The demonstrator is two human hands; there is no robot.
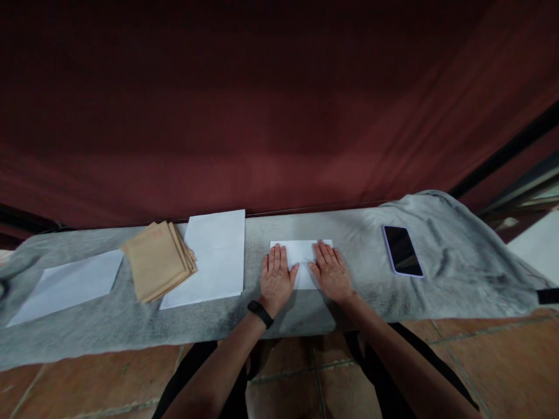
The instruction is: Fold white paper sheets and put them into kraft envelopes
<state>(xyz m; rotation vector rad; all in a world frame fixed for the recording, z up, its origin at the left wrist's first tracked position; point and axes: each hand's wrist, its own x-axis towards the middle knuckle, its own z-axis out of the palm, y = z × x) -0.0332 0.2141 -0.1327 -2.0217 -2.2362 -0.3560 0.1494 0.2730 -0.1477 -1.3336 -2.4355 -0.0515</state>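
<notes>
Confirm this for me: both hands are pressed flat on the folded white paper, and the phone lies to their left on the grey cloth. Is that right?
Not quite. The head view shows the phone lying to their right, not their left. The rest holds: the left hand and right hand are pressed flat on the folded white paper, on the grey cloth.

Three white sheets (a large sheet (213,256), a far-left sheet (70,285), a folded sheet (301,251)), one envelope stack (158,267), one phone (402,250).
</notes>
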